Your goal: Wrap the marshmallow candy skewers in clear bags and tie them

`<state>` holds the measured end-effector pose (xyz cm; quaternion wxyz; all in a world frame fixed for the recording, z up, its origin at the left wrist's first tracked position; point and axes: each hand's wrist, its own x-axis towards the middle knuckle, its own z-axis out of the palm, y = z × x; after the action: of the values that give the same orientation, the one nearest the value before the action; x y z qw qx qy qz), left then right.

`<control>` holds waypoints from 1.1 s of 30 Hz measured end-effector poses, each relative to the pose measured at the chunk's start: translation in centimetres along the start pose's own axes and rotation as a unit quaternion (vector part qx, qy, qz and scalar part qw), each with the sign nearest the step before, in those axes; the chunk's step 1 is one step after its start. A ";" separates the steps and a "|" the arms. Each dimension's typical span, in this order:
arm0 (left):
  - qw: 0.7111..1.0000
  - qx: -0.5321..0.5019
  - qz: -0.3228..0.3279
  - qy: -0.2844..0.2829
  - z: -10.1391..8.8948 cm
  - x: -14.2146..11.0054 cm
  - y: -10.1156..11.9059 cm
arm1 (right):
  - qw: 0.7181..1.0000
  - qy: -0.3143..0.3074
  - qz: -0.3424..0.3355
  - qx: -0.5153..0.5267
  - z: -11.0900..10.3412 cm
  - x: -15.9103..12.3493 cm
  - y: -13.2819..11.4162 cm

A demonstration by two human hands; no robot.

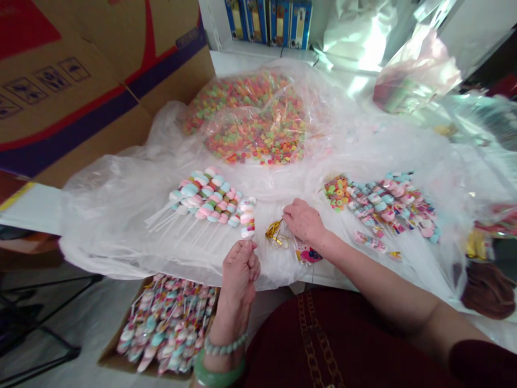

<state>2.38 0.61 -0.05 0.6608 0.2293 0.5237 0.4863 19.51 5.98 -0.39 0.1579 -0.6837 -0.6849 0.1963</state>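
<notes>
My left hand [241, 264] is closed in a fist-like pinch around the lower end of a marshmallow skewer [247, 222], which stands up from it in a clear printed wrapper. My right hand [302, 220] reaches in from the right, its fingertips pinched at the upper end of a small pile of gold twist ties [275, 235]. Under my right wrist lies a printed packet [307, 253], partly covered. Left of my left hand, unwrapped marshmallow skewers [208, 196] lie in a row with their white sticks toward me. Wrapped marshmallow skewers [393, 202] are heaped to the right.
A large clear bag of colourful ring-shaped pieces [258, 118] lies at the back, with a small heap of loose rings [337, 191] on the right. Plastic sheeting [117, 215] covers the table. A big cardboard box [92, 102] stands back left; a lower box [113, 350] holds many wrapped skewers.
</notes>
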 end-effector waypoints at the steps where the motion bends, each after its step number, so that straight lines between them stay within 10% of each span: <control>1: 1.000 -0.006 -0.012 -0.014 0.0 0.2 0.3 | 0.999 -0.021 -0.010 -0.041 0.3 0.3 0.3; 15: 0.998 -0.007 -0.045 0.034 0.4 1.3 1.0 | 0.991 0.051 0.015 0.122 -0.7 -0.6 0.7; 24: 0.988 -0.118 -0.086 -0.050 1.5 0.1 1.6 | 0.858 0.084 0.119 0.492 -1.5 -2.7 -0.5; 33: 0.998 0.023 0.008 -0.065 2.9 0.0 0.6 | 0.875 -0.010 0.115 0.470 -0.1 -4.6 -0.1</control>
<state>4.81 1.50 1.42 0.6844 0.2796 0.4885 0.4635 19.60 1.35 0.00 0.4302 -0.6007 -0.4300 0.5188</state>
